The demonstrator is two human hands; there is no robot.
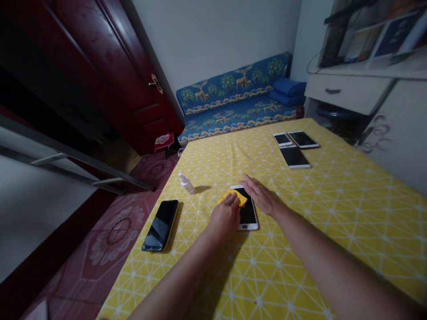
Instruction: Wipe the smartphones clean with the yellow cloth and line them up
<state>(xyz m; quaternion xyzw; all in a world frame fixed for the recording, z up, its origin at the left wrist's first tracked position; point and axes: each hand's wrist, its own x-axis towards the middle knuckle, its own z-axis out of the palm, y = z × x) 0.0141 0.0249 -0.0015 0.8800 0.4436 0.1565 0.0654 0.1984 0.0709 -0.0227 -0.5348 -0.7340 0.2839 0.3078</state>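
A white-framed smartphone (247, 218) lies face up on the table, its dark screen partly covered. My left hand (225, 218) presses a yellow cloth (241, 199) onto the screen's upper left part, with its fingers closed over the cloth. At the phone's upper right edge rests my right hand (262, 197), fingers stretched out and holding nothing. To the left stands a small white spray bottle (187, 184), upright on the tablecloth. Nearer the table's left edge is a black smartphone (160, 226), lying flat.
A yellow patterned tablecloth (287, 266) covers the table. Toward its far right lie three white-framed phones: a small phone (282, 139), a larger phone (303, 139) and another phone (295, 158). Behind is a blue patterned sofa (227, 106); a white cabinet (347, 91) stands right.
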